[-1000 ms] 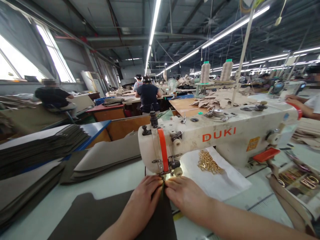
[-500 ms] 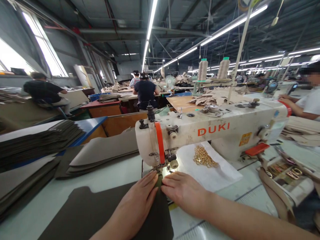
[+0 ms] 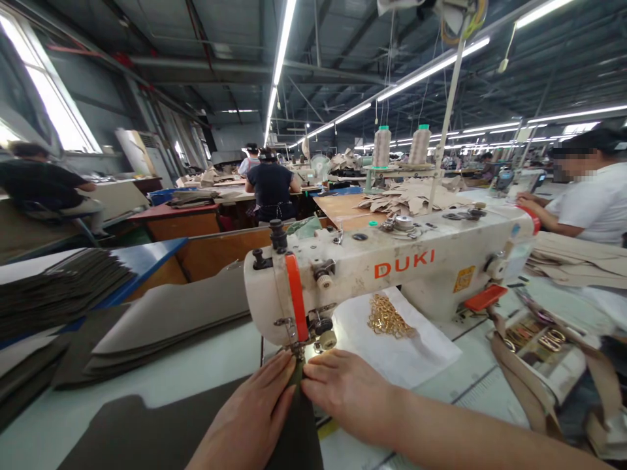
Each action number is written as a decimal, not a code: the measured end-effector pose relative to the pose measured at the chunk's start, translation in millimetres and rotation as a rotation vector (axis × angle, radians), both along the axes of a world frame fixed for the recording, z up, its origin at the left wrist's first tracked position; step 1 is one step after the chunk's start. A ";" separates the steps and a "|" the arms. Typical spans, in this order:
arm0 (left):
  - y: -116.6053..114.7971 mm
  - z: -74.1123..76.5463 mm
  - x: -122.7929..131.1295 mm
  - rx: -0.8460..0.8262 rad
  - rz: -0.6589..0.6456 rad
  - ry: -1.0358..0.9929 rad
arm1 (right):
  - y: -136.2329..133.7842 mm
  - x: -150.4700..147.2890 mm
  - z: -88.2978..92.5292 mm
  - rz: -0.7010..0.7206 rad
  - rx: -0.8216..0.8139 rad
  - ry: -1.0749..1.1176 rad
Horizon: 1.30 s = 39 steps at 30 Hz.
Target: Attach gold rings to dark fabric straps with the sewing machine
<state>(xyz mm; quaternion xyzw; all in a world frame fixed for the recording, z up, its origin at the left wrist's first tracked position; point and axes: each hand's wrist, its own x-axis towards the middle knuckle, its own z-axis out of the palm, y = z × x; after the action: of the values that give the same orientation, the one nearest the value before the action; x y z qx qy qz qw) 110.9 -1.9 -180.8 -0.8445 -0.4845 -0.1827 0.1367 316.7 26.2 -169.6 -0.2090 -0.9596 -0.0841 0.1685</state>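
Note:
A white DUKI sewing machine [image 3: 392, 274] stands on the pale table [image 3: 186, 372]. Under its needle lies a dark olive fabric panel [image 3: 147, 434], with a narrow strip [image 3: 296, 372] rising between my fingertips. My left hand [image 3: 255, 411] lies flat on the panel, fingers stretched toward the presser foot. My right hand [image 3: 343, 391] presses down just right of the needle, fingers together on the fabric. The two hands nearly touch at the strip.
A pile of gold metal rings [image 3: 386, 320] lies on white paper behind the machine. Stacked grey and dark panels [image 3: 161, 320] sit at left. A tray of buckles and tan straps [image 3: 543, 346] is at right. A person in white [image 3: 588, 202] works at right; others sit farther back.
The view has swung to the right, so the machine sits further left in the picture. Both hands stay pressed on the fabric at the needle, fingers a little flatter than before.

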 end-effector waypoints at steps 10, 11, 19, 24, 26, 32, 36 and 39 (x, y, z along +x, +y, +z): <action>-3.1 5.1 4.6 -0.006 0.009 0.052 | 0.2 -0.1 5.4 0.022 0.000 -0.011; -3.8 5.4 4.8 -0.014 0.013 0.042 | -0.2 0.2 6.0 0.022 -0.003 -0.011; -4.8 10.3 9.7 -0.031 0.011 0.046 | -0.7 0.6 4.0 0.017 -0.019 0.002; -12.9 7.8 6.0 0.002 0.022 0.027 | -2.5 -0.9 0.2 0.037 -0.003 -0.003; -25.8 4.6 1.3 0.038 0.023 0.025 | -8.2 -2.5 -2.2 0.098 0.004 0.005; -65.1 4.0 -6.9 -0.002 0.051 0.025 | -26.4 -9.5 -10.7 0.214 0.050 0.068; -78.8 9.7 -10.0 0.044 0.121 -0.043 | -29.6 -8.6 -10.3 0.232 0.059 0.067; -106.7 5.0 -19.0 0.056 0.067 -0.017 | -29.8 -4.8 -10.1 0.222 0.046 0.072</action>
<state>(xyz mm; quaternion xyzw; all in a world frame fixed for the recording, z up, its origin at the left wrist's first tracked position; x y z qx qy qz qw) 91.9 -108.6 -175.8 -0.8221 -0.5082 -0.1986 0.1625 311.9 -3.5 -179.6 -0.1005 -0.9680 -0.0792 0.2160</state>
